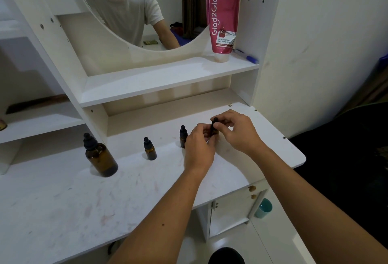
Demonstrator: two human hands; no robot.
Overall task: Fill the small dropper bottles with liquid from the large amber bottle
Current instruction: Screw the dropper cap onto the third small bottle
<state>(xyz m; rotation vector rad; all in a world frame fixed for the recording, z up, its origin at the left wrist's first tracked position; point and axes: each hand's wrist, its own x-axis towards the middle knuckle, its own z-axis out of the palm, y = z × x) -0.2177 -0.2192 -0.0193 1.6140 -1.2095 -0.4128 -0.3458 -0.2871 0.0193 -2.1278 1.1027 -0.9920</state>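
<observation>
The large amber bottle (pixel 100 158) with a black dropper cap stands at the left of the white table (pixel 63 200). Two small amber dropper bottles stand capped to its right: one (pixel 150 150) mid-table, another (pixel 183 136) just left of my hands. A third small dropper bottle (pixel 214 128) is held between both hands. My left hand (pixel 198 148) grips its body, mostly hiding it. My right hand (pixel 235 130) pinches its black dropper cap from above.
A shelf (pixel 168 79) juts out above the back of the table, carrying a pink serum tube (pixel 223 16) and a blue pen (pixel 247 56). A mirror (pixel 130 7) hangs behind. The table's rounded right edge (pixel 300 158) drops beside a teal cup (pixel 264 208) on the floor.
</observation>
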